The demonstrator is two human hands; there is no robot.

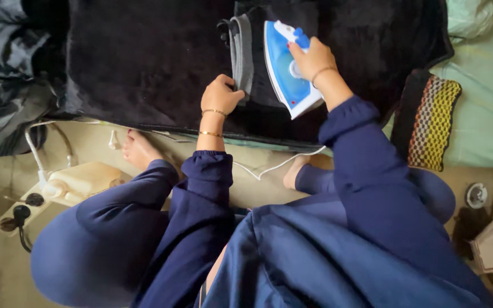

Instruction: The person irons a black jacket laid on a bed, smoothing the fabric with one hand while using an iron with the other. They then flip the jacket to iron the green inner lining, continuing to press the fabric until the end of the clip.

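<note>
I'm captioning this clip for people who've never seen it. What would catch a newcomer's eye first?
First, the blue and white iron at top centre, gripped by the right hand on a dark blanket. Just left of it, the left hand pinches the edge of a grey garment. At lower left, a white cord runs to a power strip on the floor, beside a bare foot.

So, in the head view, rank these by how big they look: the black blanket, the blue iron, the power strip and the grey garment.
1. Black blanket, by far the largest.
2. Blue iron.
3. Grey garment and power strip: the visible parts look alike, and the garment is partly hidden, so no ranking.
</note>
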